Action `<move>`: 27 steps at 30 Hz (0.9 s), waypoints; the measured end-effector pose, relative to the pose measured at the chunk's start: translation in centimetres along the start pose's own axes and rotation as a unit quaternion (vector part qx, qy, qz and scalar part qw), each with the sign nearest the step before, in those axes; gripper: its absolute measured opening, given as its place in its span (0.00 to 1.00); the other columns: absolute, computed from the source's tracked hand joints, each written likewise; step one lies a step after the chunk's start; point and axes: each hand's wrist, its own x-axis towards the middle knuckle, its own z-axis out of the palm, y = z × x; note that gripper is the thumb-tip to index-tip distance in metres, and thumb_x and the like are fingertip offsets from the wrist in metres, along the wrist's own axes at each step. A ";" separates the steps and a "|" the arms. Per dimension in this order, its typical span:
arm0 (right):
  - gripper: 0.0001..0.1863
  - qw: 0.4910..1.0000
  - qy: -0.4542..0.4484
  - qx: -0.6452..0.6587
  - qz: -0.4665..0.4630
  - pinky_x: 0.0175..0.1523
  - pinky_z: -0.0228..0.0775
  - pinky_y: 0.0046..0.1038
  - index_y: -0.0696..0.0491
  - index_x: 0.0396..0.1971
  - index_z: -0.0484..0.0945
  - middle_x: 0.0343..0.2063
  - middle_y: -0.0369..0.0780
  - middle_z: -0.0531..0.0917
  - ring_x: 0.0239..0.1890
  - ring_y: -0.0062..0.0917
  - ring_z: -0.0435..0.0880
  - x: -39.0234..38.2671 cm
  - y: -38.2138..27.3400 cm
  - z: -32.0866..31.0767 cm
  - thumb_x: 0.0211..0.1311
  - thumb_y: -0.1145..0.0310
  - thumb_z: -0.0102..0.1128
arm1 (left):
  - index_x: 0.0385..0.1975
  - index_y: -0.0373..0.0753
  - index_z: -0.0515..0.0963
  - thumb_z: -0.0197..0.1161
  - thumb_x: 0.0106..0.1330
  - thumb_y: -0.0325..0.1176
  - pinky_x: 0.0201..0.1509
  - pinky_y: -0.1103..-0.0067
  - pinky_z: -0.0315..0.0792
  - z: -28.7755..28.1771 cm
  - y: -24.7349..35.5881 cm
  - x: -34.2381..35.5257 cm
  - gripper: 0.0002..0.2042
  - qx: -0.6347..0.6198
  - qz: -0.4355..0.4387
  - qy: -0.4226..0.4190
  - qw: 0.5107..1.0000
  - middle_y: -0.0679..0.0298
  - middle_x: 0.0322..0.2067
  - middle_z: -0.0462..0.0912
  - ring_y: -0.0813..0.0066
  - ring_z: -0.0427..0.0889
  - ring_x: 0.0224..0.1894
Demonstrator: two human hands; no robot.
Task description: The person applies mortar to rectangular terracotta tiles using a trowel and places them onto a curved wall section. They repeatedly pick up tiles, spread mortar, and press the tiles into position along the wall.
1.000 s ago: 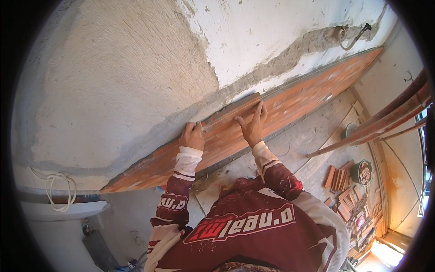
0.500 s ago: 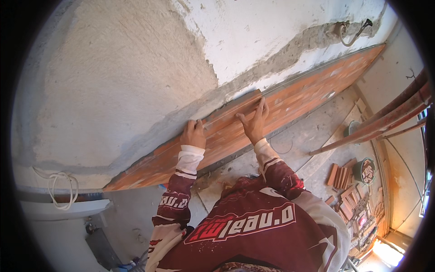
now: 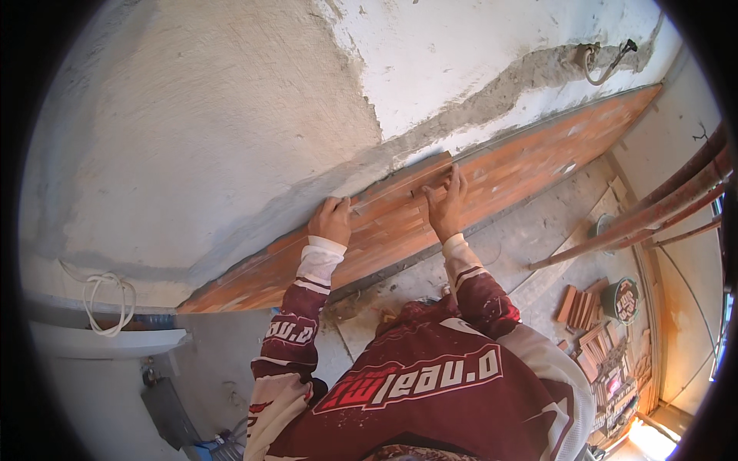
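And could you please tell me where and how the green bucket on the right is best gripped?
I would grip the green bucket by opposite sides of its rim, coming from above: it appears upright with its round top open, while brick strips lie close on its left. No handle can be made out.

Brick-tile facing (image 3: 538,157) is running from eight o'clock to two along the plastered wall (image 3: 192,154). Near centre, the left hand (image 3: 330,221) is resting curled fingers at its upper edge; toward two, the right hand (image 3: 447,206) is resting against it, thumb and fingers apart. White cable (image 3: 128,296) is hanging past eight; a green bucket (image 3: 610,302) is standing toward four.
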 end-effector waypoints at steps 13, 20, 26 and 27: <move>0.37 1.000 0.016 -0.010 -0.002 0.57 0.62 0.36 0.59 0.63 0.59 0.53 0.49 0.68 0.52 0.40 0.67 0.5 -0.1 0.0 0.54 0.72 0.67 | 0.35 0.36 0.81 0.59 0.61 0.26 0.36 0.70 0.74 -0.1 -1.1 0.0 0.06 -0.010 0.087 0.007 0.996 0.61 0.34 0.80 0.60 0.80 0.34; 0.36 1.000 0.020 0.000 -0.010 0.58 0.62 0.37 0.60 0.61 0.61 0.53 0.49 0.68 0.54 0.42 0.67 0.5 -0.1 -0.1 0.53 0.71 0.68 | 0.32 0.34 0.80 0.60 0.59 0.26 0.34 0.71 0.76 -0.5 -0.3 0.2 0.05 0.011 0.094 0.012 0.995 0.63 0.32 0.78 0.62 0.80 0.35; 0.37 1.000 0.020 -0.011 -0.001 0.59 0.61 0.38 0.59 0.60 0.61 0.53 0.49 0.69 0.55 0.42 0.66 0.8 0.4 -0.1 0.51 0.71 0.68 | 0.32 0.33 0.80 0.60 0.59 0.25 0.33 0.70 0.76 -0.4 -0.4 0.5 0.05 0.023 0.101 -0.013 0.995 0.62 0.31 0.78 0.62 0.80 0.33; 0.37 1.000 0.017 -0.011 -0.002 0.60 0.61 0.38 0.59 0.60 0.61 0.54 0.49 0.69 0.55 0.42 0.66 0.8 0.3 -0.2 0.51 0.71 0.69 | 0.32 0.34 0.80 0.60 0.59 0.26 0.34 0.70 0.76 -0.4 -0.4 0.4 0.05 0.010 0.087 -0.014 0.996 0.63 0.32 0.78 0.62 0.80 0.34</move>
